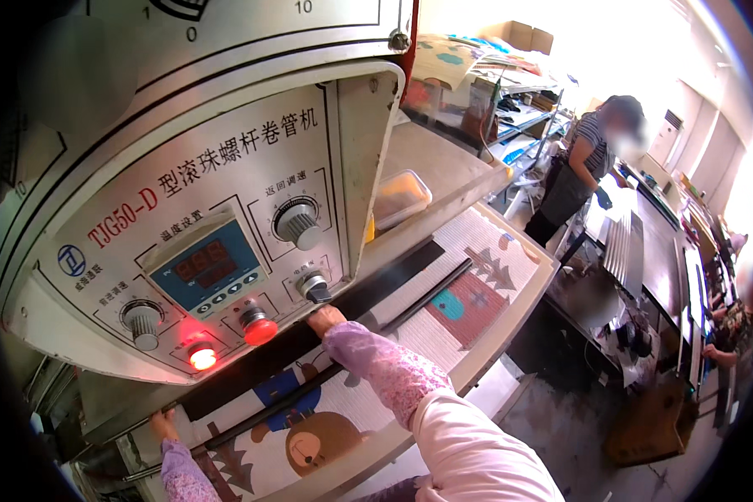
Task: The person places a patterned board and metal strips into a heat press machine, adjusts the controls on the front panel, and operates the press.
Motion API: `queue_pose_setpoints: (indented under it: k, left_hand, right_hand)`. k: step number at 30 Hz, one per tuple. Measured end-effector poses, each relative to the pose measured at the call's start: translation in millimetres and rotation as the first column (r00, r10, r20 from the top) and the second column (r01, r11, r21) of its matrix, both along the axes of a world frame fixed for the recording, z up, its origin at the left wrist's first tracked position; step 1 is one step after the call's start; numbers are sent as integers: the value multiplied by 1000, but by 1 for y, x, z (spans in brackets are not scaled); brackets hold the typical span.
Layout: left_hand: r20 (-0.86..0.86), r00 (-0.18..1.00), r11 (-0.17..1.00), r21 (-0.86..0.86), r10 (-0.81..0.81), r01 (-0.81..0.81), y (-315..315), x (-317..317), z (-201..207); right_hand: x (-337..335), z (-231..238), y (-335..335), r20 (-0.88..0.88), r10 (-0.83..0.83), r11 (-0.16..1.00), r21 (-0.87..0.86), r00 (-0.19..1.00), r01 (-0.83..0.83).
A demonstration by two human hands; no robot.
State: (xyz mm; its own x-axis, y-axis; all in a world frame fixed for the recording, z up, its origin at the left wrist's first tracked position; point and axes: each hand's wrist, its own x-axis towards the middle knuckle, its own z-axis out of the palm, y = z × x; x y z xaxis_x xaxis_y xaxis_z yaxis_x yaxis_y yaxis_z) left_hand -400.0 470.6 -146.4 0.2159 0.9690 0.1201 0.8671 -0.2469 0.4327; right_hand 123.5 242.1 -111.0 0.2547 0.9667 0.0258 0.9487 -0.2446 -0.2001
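A patterned sheet (351, 415) with a cartoon bear, trees and a house lies across the machine's bed under the control panel (184, 180). Along it runs a long dark rod (431, 294). My left hand (165, 424) rests at the sheet's left end, close to the rod, its fingers stretched out and partly visible. My right hand (326, 320) reaches in just below the panel's black rotary switch (316, 289), beside a dark strip (402, 276) along the sheet's far side. Its fingertips are mostly hidden, so whether it grips anything does not show.
On the panel are a red push button (260, 327), a lit red lamp (202, 357) and silver knobs (298, 224). A clear plastic box (402, 199) stands on the ledge behind. At right, a person (590, 155) works beside a long table (657, 243); loaded shelves (523, 117) stand beyond.
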Motion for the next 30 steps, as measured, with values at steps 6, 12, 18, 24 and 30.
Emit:
queue_pose_setpoints:
  k: [6, 12, 18, 24, 30]
  left_hand:
    - [-143, 989, 966, 250, -30, 65, -68, 11, -7]
    - [-295, 953, 998, 33, 65, -58, -143, 3, 19]
    - [-91, 994, 963, 267, 61, -35, -246, 25, 52]
    - [-5, 997, 957, 282, 77, -72, -269, 27, 32]
    - [0, 997, 934, 351, 77, -72, -271, 31, 38]
  right_hand:
    - [-24, -25, -63, -53, 43, 879, 477, 998, -13]
    - [-79, 32, -159, -324, 74, 819, 559, 943, 128]
    - [-114, 191, -166, -53, 245, 584, 805, 968, -103]
    - [-154, 316, -121, 206, 254, 355, 889, 945, -290]
    - [-156, 336, -94, 229, 193, 378, 880, 954, -288]
